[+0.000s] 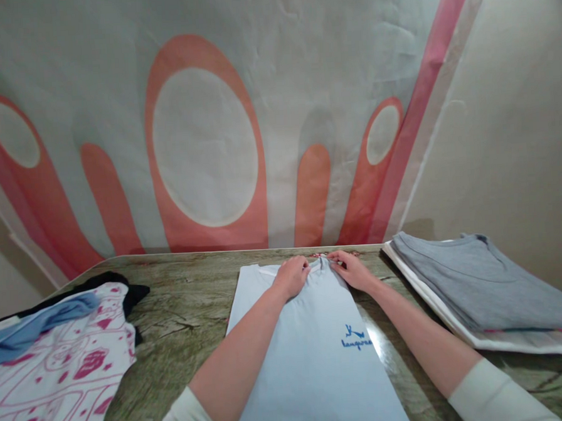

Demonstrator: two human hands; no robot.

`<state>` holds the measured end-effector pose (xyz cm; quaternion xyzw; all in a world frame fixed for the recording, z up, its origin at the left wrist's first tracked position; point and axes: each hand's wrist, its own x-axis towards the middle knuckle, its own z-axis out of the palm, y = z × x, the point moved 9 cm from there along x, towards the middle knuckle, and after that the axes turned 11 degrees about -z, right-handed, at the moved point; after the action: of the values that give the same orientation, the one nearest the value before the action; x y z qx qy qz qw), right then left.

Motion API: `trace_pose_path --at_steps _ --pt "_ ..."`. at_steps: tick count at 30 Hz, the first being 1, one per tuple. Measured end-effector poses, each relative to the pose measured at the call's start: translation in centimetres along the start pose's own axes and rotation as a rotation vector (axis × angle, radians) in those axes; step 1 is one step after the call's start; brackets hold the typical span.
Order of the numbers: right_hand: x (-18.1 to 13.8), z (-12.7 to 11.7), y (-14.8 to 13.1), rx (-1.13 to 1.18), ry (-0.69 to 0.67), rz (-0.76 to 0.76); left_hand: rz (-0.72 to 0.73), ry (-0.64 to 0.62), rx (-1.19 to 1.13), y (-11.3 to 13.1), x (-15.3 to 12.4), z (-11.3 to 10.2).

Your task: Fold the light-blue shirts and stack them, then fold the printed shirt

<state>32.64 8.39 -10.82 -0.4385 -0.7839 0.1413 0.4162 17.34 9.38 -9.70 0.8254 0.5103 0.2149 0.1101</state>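
Observation:
A light blue T-shirt (pixel 312 359) lies folded in a long rectangle in front of me, its collar at the far end and a small dark blue print on the right of its chest. My left hand (pixel 292 276) is closed on the cloth by the collar, fingers curled under and partly hidden. At the far right corner, my right hand (pixel 353 272) pinches the shirt's edge between thumb and fingers. The fabric bunches slightly between the two hands. A bit of red pattern shows just beyond the collar.
The wood-patterned table (pixel 188 341) ends at a wall with a printed banner (pixel 276 110). On the right lies a stack of folded shirts, a grey shirt (pixel 473 282) on top of white cloth. Loose clothes, including a white shirt with pink print (pixel 82 372), lie at left.

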Motion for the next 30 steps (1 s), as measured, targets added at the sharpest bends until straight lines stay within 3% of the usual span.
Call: trace_pose_path --at_steps 8,14,24,30 --pt "1.3 0.4 0.4 -0.047 -0.053 -0.042 0.014 0.019 -0.019 -0.2 0.1 0.0" --pt "1.4 0.5 1.0 -0.154 -0.004 -0.015 0.018 0.039 -0.007 -0.1 0.0 0.0" --pt "1.2 0.6 1.1 -0.137 0.006 -0.021 -0.015 -0.092 0.012 -0.4 2.3 0.4" --pt "1.4 0.4 2.1 -0.025 0.111 0.011 -0.058 0.11 0.248 1.8 -0.3 -1.7"
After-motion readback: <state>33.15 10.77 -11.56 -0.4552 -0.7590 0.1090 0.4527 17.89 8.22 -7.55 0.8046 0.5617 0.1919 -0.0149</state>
